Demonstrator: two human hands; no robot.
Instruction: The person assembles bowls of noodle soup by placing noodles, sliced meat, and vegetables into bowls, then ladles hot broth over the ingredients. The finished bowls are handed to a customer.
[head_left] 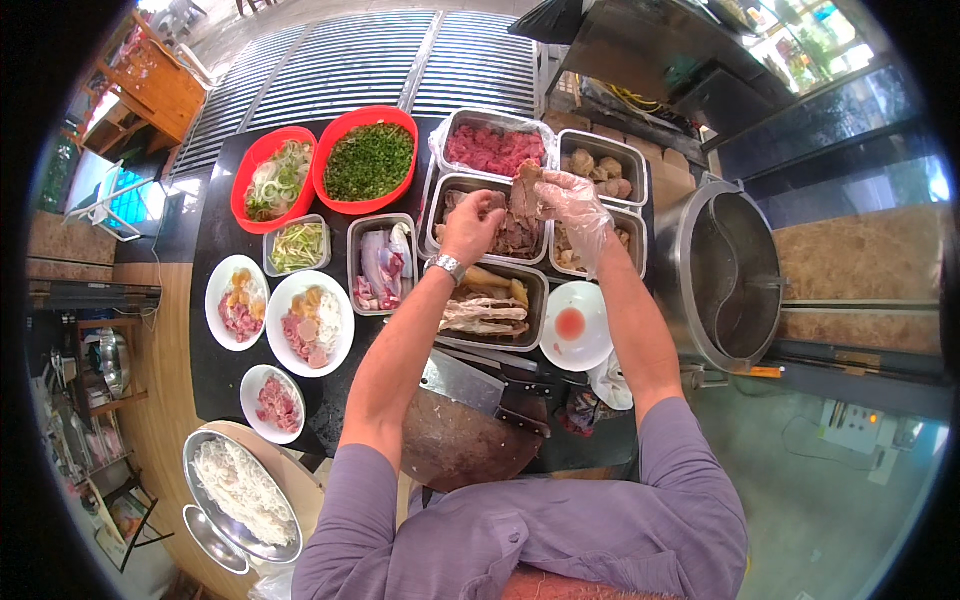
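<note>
My right hand [578, 205], in a clear plastic glove, pinches a brown slice of cooked meat [524, 190] and holds it up over a metal tray [436, 245] of sliced cooked meat. Over the same tray is my bare left hand [468, 230], a watch [446, 266] on its wrist. Its fingers are curled together, and whatever they may hold is hidden. More brown meat [516, 238] lies between the hands. Just in front, a deeper metal tray [538, 318] holds pale strips and yellowish chunks of meat.
Behind are trays of red raw meat [495, 145] and meatballs [600, 172]. Red bowls hold chopped greens [370, 162] and sliced onions [280, 180]. White bowls [310, 325] stand left. A cleaver [460, 380] lies on a round chopping board [450, 445]. A big metal pot [725, 275] is right.
</note>
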